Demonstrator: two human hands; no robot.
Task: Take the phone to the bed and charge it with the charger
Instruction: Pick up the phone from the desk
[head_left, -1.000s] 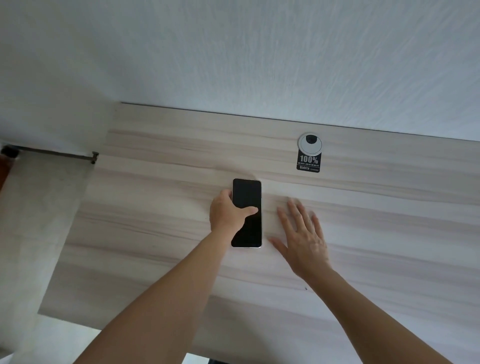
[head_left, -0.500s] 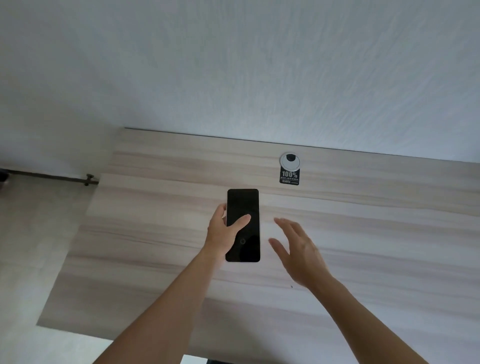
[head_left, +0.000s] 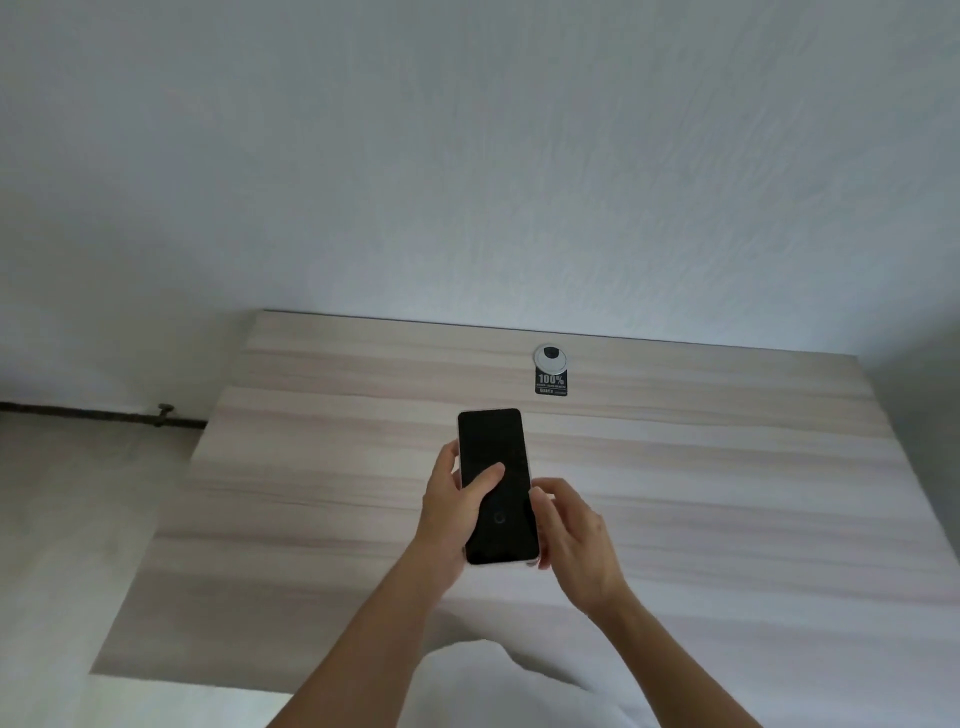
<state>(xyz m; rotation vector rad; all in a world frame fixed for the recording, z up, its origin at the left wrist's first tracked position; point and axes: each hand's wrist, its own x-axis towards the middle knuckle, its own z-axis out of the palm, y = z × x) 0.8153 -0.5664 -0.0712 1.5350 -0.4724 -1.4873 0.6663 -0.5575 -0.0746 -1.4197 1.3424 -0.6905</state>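
A black-screened phone with a pale edge is lifted above the light wooden desk, screen up and dark. My left hand grips its left side, thumb laid across the glass. My right hand is at the phone's lower right edge with fingers curled against it. No charger and no bed are in view.
The desk stands against a white wall. A round white cable grommet with a black sticker below it sits near the desk's back edge. To the left is pale floor with a dark strip along the wall base.
The phone has come up off the desk in my left hand. My right hand left the desktop and moved in to the phone's right edge. The view has pulled back from the desk.
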